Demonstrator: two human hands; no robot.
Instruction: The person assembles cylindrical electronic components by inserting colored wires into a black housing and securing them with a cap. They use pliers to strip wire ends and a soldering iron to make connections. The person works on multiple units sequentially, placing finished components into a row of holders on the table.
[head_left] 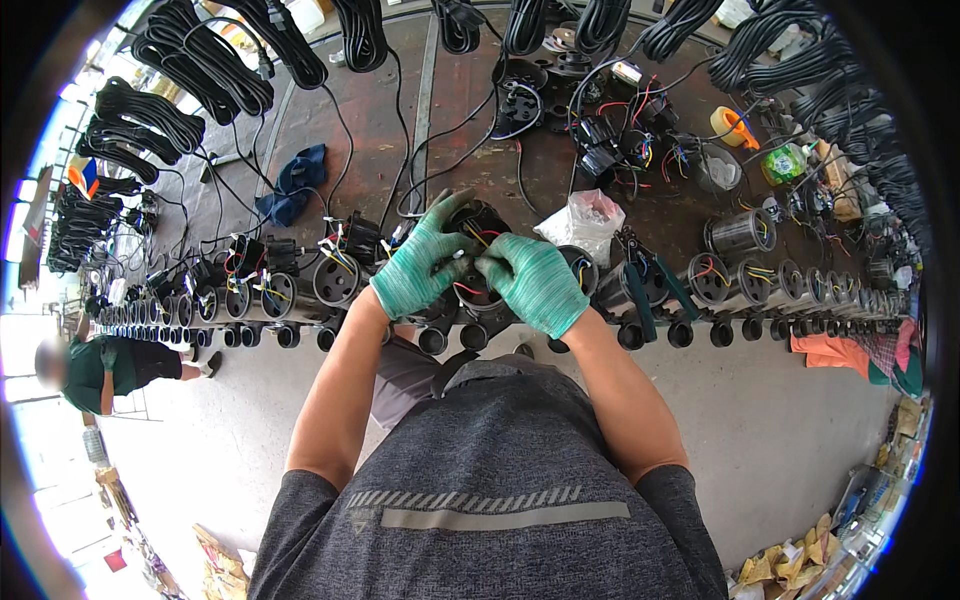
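A round black motor housing (478,262) at the bench's (380,110) front edge is pinched by 2 green-gloved hands, left hand (420,262) and right hand (532,282), both closed on its thin wires (470,290) (likely fragile); the heavy, rigid casing is better gripped.

a long dark brown workbench (380,110) is stretching across the upper half of the frame, its front edge curving from left to right. below it a pale grey concrete floor (800,430) is filling the lower part. strong daylight is pouring in at the far left edge, washing that side white. scraps of yellowish cardboard (790,562) are lying at the lower right of the floor.
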